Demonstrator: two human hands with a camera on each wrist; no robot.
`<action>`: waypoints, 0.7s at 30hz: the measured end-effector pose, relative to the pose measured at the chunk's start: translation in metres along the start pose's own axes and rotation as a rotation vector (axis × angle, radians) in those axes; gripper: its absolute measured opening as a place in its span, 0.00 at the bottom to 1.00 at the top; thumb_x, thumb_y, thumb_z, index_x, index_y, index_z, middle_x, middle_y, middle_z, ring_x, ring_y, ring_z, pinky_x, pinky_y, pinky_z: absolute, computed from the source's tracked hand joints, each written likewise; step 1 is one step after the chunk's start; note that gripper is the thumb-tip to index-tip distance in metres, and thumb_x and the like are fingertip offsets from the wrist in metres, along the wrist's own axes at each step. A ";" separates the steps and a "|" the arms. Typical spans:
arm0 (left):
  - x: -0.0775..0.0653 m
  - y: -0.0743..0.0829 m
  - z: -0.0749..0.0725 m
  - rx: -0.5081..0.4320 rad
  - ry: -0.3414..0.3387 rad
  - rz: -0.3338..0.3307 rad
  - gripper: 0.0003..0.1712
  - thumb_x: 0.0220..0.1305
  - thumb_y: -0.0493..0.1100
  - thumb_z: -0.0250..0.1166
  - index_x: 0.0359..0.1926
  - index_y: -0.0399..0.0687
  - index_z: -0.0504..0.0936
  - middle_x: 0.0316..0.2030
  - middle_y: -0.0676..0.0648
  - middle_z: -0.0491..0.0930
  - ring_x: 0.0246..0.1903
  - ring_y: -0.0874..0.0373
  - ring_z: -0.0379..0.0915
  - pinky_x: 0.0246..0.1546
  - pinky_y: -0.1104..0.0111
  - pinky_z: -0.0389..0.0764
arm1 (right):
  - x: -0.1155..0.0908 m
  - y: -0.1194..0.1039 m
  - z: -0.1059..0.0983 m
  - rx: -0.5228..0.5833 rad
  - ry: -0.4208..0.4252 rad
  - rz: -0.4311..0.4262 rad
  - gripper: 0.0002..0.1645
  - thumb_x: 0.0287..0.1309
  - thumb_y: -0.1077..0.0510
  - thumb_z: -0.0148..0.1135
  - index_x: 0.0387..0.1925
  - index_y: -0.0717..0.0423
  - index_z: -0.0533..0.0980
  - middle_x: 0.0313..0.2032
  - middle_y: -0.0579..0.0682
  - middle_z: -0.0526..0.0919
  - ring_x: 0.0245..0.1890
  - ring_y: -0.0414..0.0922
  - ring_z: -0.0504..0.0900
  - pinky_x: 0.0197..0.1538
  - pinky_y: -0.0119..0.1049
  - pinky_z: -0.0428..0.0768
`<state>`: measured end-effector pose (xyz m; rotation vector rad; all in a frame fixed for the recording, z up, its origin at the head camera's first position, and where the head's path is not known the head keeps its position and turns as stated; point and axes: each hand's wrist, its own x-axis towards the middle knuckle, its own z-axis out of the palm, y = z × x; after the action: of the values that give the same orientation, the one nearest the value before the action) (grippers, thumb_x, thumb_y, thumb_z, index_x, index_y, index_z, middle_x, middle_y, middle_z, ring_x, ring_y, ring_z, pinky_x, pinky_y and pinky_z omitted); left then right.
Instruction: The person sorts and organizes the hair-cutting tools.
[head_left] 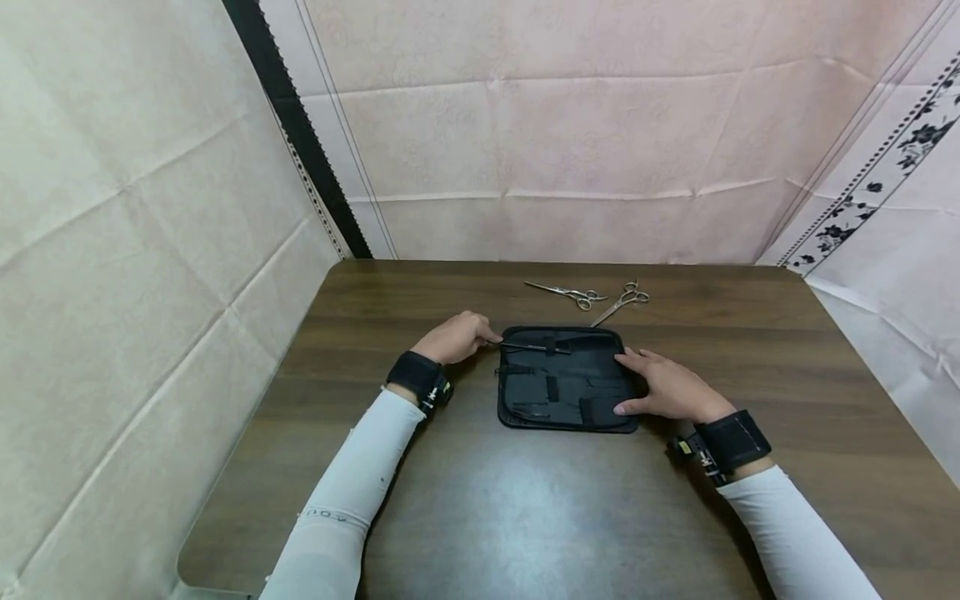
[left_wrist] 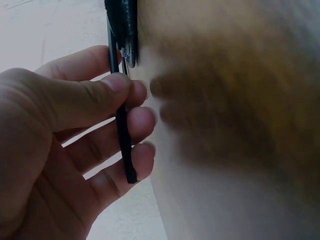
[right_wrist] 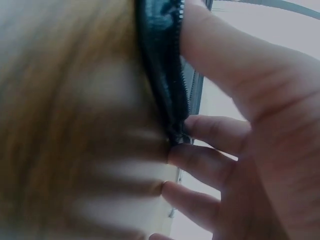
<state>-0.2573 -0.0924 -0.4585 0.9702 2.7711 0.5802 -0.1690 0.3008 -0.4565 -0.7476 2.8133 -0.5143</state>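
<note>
A black zip case (head_left: 566,385) lies open on the table, with loops and pockets inside. My left hand (head_left: 467,335), at its upper left corner, pinches one end of a thin black stick-like tool (left_wrist: 123,135) between thumb and fingers. The tool's other end (head_left: 536,347) reaches across the upper part of the case, beside a loop. My right hand (head_left: 670,387) rests at the case's right side, thumb and fingers spread over the zippered edge (right_wrist: 185,75). Two pairs of silver scissors lie behind the case: one on the left (head_left: 573,293), one on the right (head_left: 621,303).
The wooden table (head_left: 480,508) has rounded corners and carries the case and scissors. Pale creased cloth (head_left: 600,150) hangs behind it and at both sides. The right scissors' tip meets the back edge of the case in the head view.
</note>
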 end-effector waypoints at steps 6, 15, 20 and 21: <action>0.003 -0.002 -0.002 -0.011 -0.013 0.003 0.22 0.72 0.26 0.58 0.54 0.51 0.90 0.47 0.48 0.87 0.49 0.58 0.83 0.41 0.73 0.79 | 0.005 -0.004 -0.002 -0.007 0.001 0.019 0.60 0.50 0.35 0.79 0.74 0.65 0.67 0.73 0.72 0.65 0.72 0.71 0.66 0.68 0.69 0.69; 0.006 0.004 -0.007 -0.043 -0.057 -0.014 0.23 0.71 0.24 0.56 0.53 0.49 0.90 0.53 0.46 0.88 0.57 0.54 0.83 0.43 0.72 0.78 | 0.013 -0.003 -0.005 -0.007 -0.052 0.061 0.66 0.44 0.34 0.82 0.75 0.66 0.65 0.74 0.73 0.62 0.73 0.74 0.62 0.69 0.71 0.66; 0.006 0.005 -0.010 -0.022 -0.058 -0.011 0.23 0.71 0.24 0.56 0.53 0.48 0.90 0.53 0.46 0.88 0.56 0.54 0.83 0.48 0.71 0.81 | 0.014 -0.006 -0.009 0.002 -0.055 0.057 0.66 0.44 0.35 0.82 0.75 0.67 0.64 0.74 0.73 0.62 0.73 0.73 0.62 0.69 0.71 0.65; 0.006 0.005 -0.011 -0.021 -0.055 -0.008 0.23 0.71 0.24 0.55 0.53 0.47 0.90 0.53 0.46 0.88 0.56 0.53 0.83 0.49 0.70 0.82 | 0.015 -0.006 -0.009 0.003 -0.054 0.058 0.66 0.44 0.36 0.83 0.75 0.67 0.64 0.74 0.73 0.62 0.73 0.73 0.62 0.70 0.71 0.65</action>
<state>-0.2624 -0.0882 -0.4464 0.9558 2.7136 0.5718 -0.1817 0.2909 -0.4469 -0.6673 2.7740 -0.4813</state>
